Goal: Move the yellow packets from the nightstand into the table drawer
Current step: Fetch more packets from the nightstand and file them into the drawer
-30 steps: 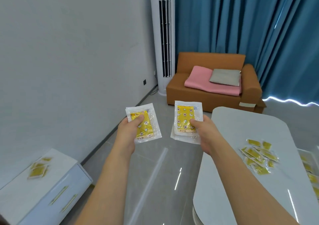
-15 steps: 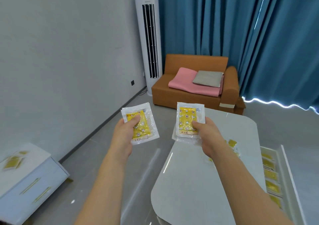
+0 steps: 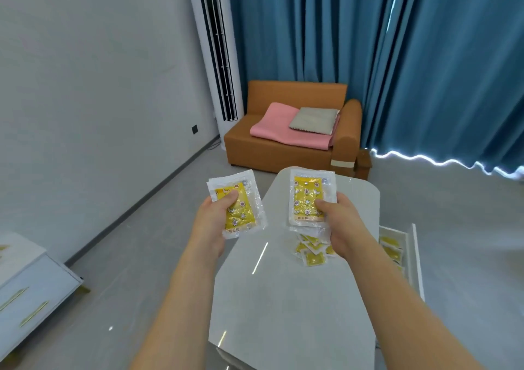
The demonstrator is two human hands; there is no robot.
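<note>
Both hands grip packets: left hand (image 3: 212, 219) pinches a small stack of yellow packets (image 3: 236, 208), thumb on top; stack count unclear, at least two edges show. Right hand (image 3: 338, 225) pinches a second stack (image 3: 310, 199) the same way, several layers, exact count hard to tell. Below the right-hand stack, a loose pile of packets (image 3: 312, 252) lies on the white table (image 3: 283, 298), partly hidden by the right hand; roughly four or five, can't count surely. Right of that grip, the open table drawer (image 3: 411, 256) holds more packets (image 3: 391, 249); about three visible, the rest blurred and cut by the wrist. Well left of the left grip, one white nightstand (image 3: 31, 281) with two gold handles, cut off by the frame edge; a yellow sliver on its top, unreadable. Beyond both grips: one orange sofa (image 3: 286, 145), one pink blanket (image 3: 286, 131), one grey cushion (image 3: 313, 117), one tower air conditioner (image 3: 215, 57), blue curtains (image 3: 397, 57).
</note>
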